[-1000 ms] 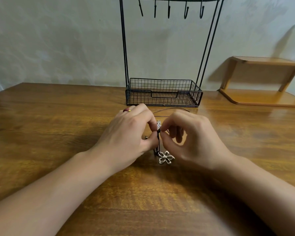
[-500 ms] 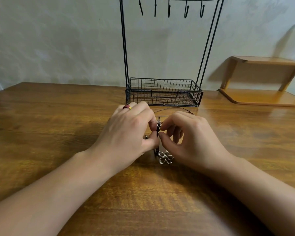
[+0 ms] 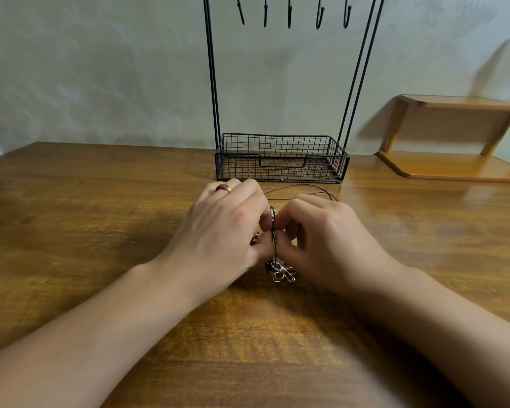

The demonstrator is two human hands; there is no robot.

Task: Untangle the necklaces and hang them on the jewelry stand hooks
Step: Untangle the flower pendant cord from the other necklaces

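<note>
Tangled dark-cord necklaces [image 3: 301,191] lie on the wooden table in front of the black wire jewelry stand [image 3: 281,160]. A silver flower pendant [image 3: 283,273] rests on the table below my hands. My left hand [image 3: 224,228] and my right hand [image 3: 324,237] meet fingertip to fingertip, both pinching the cords, with a small metal piece [image 3: 273,211] showing between them. Loops of cord trail behind my right hand toward the stand's basket. Several bare hooks [image 3: 289,16] hang from the stand's top bar.
The wooden table [image 3: 100,216] stretches wide to the left and in front. A small wooden two-level shelf [image 3: 454,166] stands at the back right against the wall. The stand's wire basket holds nothing visible.
Both hands have shifted slightly away from me and drawn closer together around the cords. The flower pendant has stayed on the table.
</note>
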